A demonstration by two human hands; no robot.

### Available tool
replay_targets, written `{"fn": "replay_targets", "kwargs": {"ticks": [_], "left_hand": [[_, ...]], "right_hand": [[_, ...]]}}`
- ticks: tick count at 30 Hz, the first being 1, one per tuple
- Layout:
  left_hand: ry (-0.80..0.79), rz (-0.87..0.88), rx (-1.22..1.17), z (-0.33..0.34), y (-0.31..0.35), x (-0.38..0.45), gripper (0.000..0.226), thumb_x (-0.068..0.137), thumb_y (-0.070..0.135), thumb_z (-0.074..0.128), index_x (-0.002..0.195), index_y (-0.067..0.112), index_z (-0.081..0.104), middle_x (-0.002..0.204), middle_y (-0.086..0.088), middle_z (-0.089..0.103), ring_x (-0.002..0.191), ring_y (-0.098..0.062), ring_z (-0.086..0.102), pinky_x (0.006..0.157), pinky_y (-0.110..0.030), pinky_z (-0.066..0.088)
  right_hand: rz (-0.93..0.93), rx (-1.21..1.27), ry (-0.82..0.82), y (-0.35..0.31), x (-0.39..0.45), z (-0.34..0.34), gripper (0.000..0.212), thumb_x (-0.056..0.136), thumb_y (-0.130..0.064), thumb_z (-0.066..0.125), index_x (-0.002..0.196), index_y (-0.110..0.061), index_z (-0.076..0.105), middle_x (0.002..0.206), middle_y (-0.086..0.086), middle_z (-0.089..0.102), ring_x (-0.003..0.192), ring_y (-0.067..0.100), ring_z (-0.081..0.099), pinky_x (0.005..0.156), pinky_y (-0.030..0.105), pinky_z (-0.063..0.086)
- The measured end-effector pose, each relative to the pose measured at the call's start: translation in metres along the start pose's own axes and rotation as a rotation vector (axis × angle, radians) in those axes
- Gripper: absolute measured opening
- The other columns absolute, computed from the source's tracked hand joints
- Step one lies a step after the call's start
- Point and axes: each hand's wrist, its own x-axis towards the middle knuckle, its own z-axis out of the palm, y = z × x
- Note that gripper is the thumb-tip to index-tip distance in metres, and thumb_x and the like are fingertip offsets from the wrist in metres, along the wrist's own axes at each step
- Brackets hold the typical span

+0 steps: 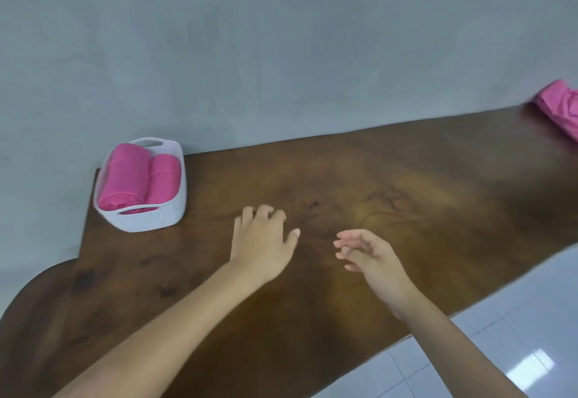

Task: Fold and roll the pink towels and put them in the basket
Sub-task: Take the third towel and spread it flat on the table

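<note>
Over the bare middle of the desk (359, 184) my left hand (264, 241) and right hand (367, 253) hover with loose grip, holding nothing. Two rolled towels (125, 178) fill the basket (147, 222) at left; I judge the crumpled towel (560, 106) far right comes next.

I count two rolled pink towels: the larger roll (120, 178) and the smaller roll (164, 178), side by side in one white basket (147, 220). One loose pink towel (560, 106) lies at the far right, cut by the frame edge. Two hands of mine, my left hand (262, 241) and my right hand (369, 255), over one wooden table (391, 184).
</note>
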Motion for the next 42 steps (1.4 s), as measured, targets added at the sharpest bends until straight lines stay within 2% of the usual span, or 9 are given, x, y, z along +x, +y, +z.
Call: {"fn": "replay_targets", "kwargs": {"ticks": [5, 9, 15, 17, 19, 24, 29, 35, 42], "left_hand": [[-0.069, 0.018, -0.073, 0.042, 0.091, -0.001, 0.045, 0.099, 0.055, 0.041, 0.128, 0.027, 0.059, 0.131, 0.006, 0.058, 0.120, -0.024, 0.047, 0.099, -0.037, 0.042], [-0.062, 0.028, -0.126, 0.071, 0.170, 0.010, 0.041, 0.099, 0.054, 0.044, 0.123, 0.026, 0.062, 0.122, 0.006, 0.063, 0.114, -0.022, 0.052, 0.095, -0.036, 0.045], [-0.075, 0.098, -0.181, 0.107, 0.290, 0.036, 0.039, 0.100, 0.052, 0.044, 0.122, 0.025, 0.062, 0.117, 0.006, 0.064, 0.116, -0.020, 0.051, 0.090, -0.034, 0.047], [-0.092, 0.129, -0.199, 0.118, 0.324, 0.045, 0.038, 0.100, 0.051, 0.044, 0.122, 0.024, 0.062, 0.116, 0.007, 0.064, 0.115, -0.019, 0.051, 0.088, -0.034, 0.047], [-0.105, 0.163, -0.217, 0.128, 0.355, 0.053, 0.038, 0.100, 0.050, 0.045, 0.121, 0.024, 0.062, 0.117, 0.007, 0.065, 0.115, -0.017, 0.052, 0.084, -0.032, 0.047], [-0.134, 0.246, -0.239, 0.152, 0.424, 0.086, 0.036, 0.101, 0.049, 0.044, 0.121, 0.025, 0.061, 0.118, 0.007, 0.064, 0.111, -0.013, 0.055, 0.077, -0.025, 0.040], [-0.169, 0.327, -0.276, 0.182, 0.487, 0.142, 0.034, 0.101, 0.048, 0.046, 0.119, 0.024, 0.061, 0.117, 0.007, 0.064, 0.110, -0.013, 0.055, 0.078, -0.025, 0.042], [-0.179, 0.391, -0.319, 0.227, 0.559, 0.229, 0.033, 0.100, 0.046, 0.048, 0.120, 0.023, 0.060, 0.119, 0.005, 0.063, 0.114, -0.018, 0.056, 0.086, -0.034, 0.052], [-0.177, 0.420, -0.297, 0.269, 0.631, 0.328, 0.036, 0.099, 0.043, 0.051, 0.127, 0.022, 0.057, 0.131, 0.002, 0.055, 0.118, -0.024, 0.048, 0.094, -0.037, 0.047]], "right_hand": [[0.028, 0.013, 0.065, 0.046, -0.010, -0.090, 0.021, 0.096, -0.006, 0.061, 0.109, -0.021, 0.068, 0.103, -0.006, 0.075, 0.098, 0.014, 0.071, 0.088, 0.032, 0.058], [0.027, 0.042, 0.115, 0.076, -0.020, -0.167, 0.022, 0.097, -0.005, 0.060, 0.110, -0.020, 0.068, 0.102, -0.006, 0.075, 0.096, 0.012, 0.071, 0.085, 0.028, 0.058], [0.015, 0.075, 0.208, 0.115, -0.031, -0.282, 0.019, 0.098, -0.008, 0.060, 0.109, -0.020, 0.069, 0.102, -0.004, 0.074, 0.094, 0.014, 0.071, 0.078, 0.024, 0.058], [0.021, 0.069, 0.241, 0.125, -0.033, -0.315, 0.018, 0.098, -0.011, 0.060, 0.109, -0.023, 0.069, 0.103, -0.006, 0.074, 0.094, 0.013, 0.070, 0.081, 0.027, 0.057], [0.039, 0.062, 0.266, 0.135, -0.035, -0.345, 0.018, 0.098, -0.013, 0.060, 0.108, -0.026, 0.069, 0.104, -0.009, 0.073, 0.095, 0.011, 0.070, 0.083, 0.031, 0.057], [0.089, 0.083, 0.351, 0.157, -0.030, -0.409, 0.024, 0.098, -0.008, 0.056, 0.108, -0.026, 0.068, 0.104, -0.011, 0.073, 0.094, 0.011, 0.070, 0.082, 0.029, 0.055], [0.116, 0.067, 0.433, 0.171, -0.004, -0.469, 0.027, 0.099, -0.008, 0.053, 0.112, -0.027, 0.067, 0.107, -0.011, 0.072, 0.093, 0.007, 0.070, 0.085, 0.030, 0.057], [0.144, 0.024, 0.526, 0.176, 0.055, -0.549, 0.023, 0.100, -0.009, 0.053, 0.107, -0.026, 0.067, 0.110, -0.008, 0.069, 0.095, 0.009, 0.070, 0.085, 0.029, 0.057], [0.180, -0.058, 0.580, 0.189, 0.127, -0.628, 0.020, 0.101, -0.016, 0.054, 0.110, -0.030, 0.066, 0.110, -0.013, 0.069, 0.091, 0.001, 0.069, 0.081, 0.024, 0.056]]}}
